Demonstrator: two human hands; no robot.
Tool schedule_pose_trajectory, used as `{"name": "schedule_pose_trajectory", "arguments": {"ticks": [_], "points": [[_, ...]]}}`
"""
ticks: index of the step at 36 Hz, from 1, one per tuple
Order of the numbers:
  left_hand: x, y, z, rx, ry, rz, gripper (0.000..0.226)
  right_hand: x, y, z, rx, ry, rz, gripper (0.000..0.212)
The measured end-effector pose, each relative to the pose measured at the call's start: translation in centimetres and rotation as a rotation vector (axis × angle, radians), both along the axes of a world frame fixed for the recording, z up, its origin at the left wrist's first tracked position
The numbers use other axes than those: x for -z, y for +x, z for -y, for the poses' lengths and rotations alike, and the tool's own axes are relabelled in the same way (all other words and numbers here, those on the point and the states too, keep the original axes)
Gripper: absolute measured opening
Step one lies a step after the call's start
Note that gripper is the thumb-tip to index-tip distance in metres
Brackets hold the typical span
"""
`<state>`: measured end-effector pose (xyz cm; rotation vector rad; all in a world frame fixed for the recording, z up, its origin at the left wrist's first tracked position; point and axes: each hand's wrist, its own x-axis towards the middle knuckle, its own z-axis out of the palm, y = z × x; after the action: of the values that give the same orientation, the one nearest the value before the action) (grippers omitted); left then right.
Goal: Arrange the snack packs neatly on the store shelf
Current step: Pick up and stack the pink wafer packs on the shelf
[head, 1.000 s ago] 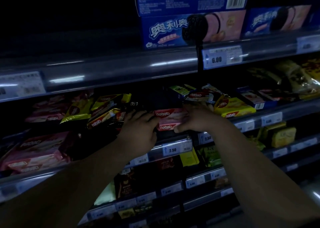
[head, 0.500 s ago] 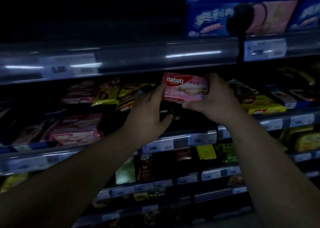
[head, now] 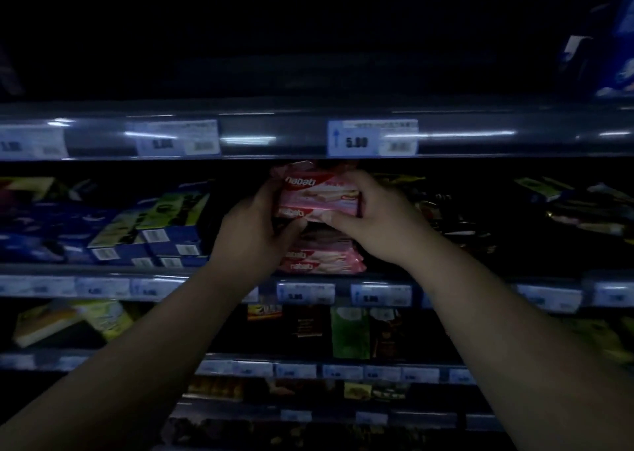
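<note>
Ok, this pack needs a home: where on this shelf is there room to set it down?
On top of the pink stack directly beneath the held pack. The dark stretch right of that stack may be bare, too dim to tell. Blue boxes crowd the left.

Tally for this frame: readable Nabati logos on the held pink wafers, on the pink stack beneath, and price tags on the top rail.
Nabati logos, held pink wafers: 2
Nabati logos, pink shelf stack: 2
Top-rail price tags: 3
Total: 7
</note>
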<state>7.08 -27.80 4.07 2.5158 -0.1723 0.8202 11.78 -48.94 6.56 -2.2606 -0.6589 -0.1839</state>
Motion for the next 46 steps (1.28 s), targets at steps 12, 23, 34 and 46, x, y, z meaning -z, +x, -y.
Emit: {"name": "schedule_pose_trajectory", "arguments": {"ticks": [12,23,34,46], "points": [[3.9,-1.1,-2.6,-0.004,0.145,-0.096,0.073,4.0,-0.1,-0.4,-0.086,-0.223,-0.111,0.079],[3.7,-1.2,-1.1,-0.023,0.100,-0.148,0.061,5.0,0.2,-0.6,-0.059,-0.034,-0.230,0.071],[1.2,-1.6,3.0,-0.129,0.315,0.154,0.062,5.0,-0.8,4.2,0.062,-0.008,0.142,0.059],[1.9,0.0,13.8,0.353,0.333,0.042,0.050,6.7,0.5,14.2,0.376,-0.193,0.180,0.096]]}}
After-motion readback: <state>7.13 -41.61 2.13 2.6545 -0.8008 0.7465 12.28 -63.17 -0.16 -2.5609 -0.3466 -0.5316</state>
